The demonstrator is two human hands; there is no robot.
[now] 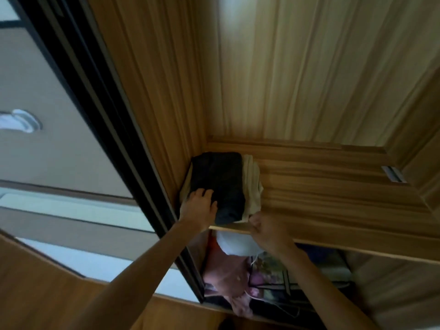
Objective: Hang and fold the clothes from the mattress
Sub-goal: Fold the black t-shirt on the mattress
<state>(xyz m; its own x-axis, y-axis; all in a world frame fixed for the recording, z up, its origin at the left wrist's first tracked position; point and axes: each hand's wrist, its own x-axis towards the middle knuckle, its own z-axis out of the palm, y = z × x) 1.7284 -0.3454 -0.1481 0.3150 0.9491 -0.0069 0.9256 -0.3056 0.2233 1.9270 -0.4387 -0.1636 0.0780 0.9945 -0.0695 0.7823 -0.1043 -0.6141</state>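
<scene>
The fingers of the left hand (pixel 198 206) are laid flat and slightly spread on the near left part of a dark folded garment (pixel 221 182), with the palm resting over its front edge. The fingers of the right hand (pixel 264 231) are curled inward at the front right corner of the stack, touching or just beside the edge of a cream folded garment (pixel 253 184); whether that cloth is pinched cannot be told, as the fingertips are blurred and turned away from the camera.

The dark garment is stacked on top of the cream one, which is seen protruding along the right side and at the left edge. The stack is set in the back left corner of a wooden wardrobe shelf (pixel 333 198), against the side wall. Both bare forearms are stretched up towards the shelf from the lower part of the view.

Below the shelf's front edge, hanging clothes (pixel 240 272) are seen, among them a white piece (pixel 235 246) and a patterned one. A dark sliding-door frame (pixel 107 115) is seen running along the left of the wardrobe.
</scene>
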